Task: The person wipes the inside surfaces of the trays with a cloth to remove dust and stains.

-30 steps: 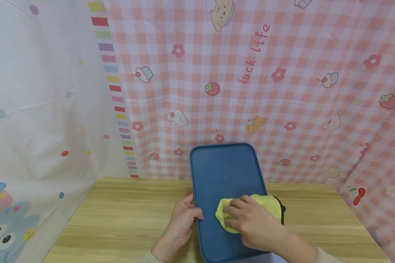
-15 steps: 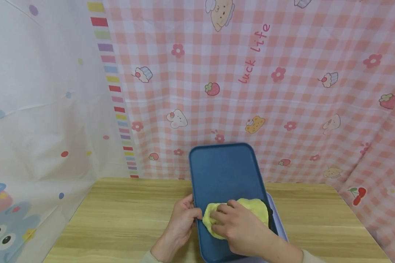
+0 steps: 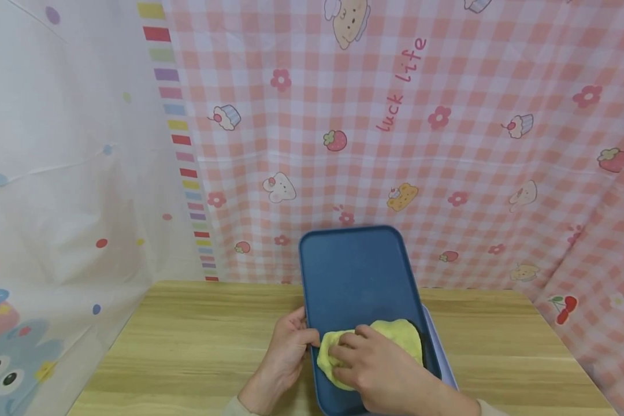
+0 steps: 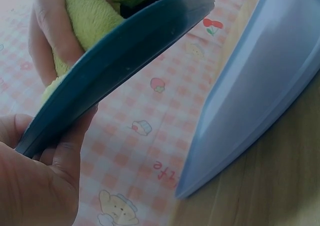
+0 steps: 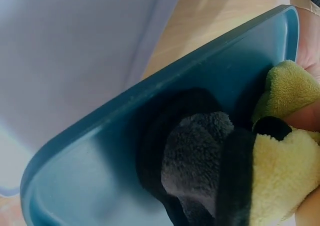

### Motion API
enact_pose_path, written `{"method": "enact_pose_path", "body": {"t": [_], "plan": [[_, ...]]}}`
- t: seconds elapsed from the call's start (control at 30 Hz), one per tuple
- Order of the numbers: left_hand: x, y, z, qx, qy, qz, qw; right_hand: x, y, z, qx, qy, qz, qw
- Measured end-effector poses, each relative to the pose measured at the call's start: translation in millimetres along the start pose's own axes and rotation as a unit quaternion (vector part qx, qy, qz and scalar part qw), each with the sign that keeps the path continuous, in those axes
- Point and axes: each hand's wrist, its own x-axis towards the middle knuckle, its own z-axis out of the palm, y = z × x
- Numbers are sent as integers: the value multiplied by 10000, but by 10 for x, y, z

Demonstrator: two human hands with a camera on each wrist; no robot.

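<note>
A blue rectangular tray [image 3: 359,277] with a low rim is held up, tilted, over the table. My left hand [image 3: 286,352] grips its left edge, thumb on the inner face and fingers behind it; the left wrist view shows this grip on the tray [image 4: 100,65] from the side. My right hand [image 3: 379,370] holds a bunched yellow cloth [image 3: 400,338] against the lower part of the tray's inner face. In the right wrist view the cloth [image 5: 280,176] shows black edging and a dark grey fuzzy side [image 5: 197,156] touching the tray.
Behind and below the blue tray a pale lilac tray [image 3: 439,346] lies on the wooden table [image 3: 197,346], mostly hidden in the head view. Pink checked fabric [image 3: 312,115] hangs at the back, white printed fabric [image 3: 83,173] at the left.
My right hand has wiped the cloth leftward across the tray, then slightly down. More of the lilac tray shows on the right. My left hand and the blue tray have stayed nearly still.
</note>
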Motion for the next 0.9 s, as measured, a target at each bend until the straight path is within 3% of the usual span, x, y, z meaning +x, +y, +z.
{"method": "enact_pose_path", "body": {"t": [0.23,0.9], "plan": [[8,-3,14,25,34,-14,10000,-108,20,-57,112,-119,72,9998],[3,4,10,-71,9,-82,9999,-658,326,-155,-97,130,269,9995]]}}
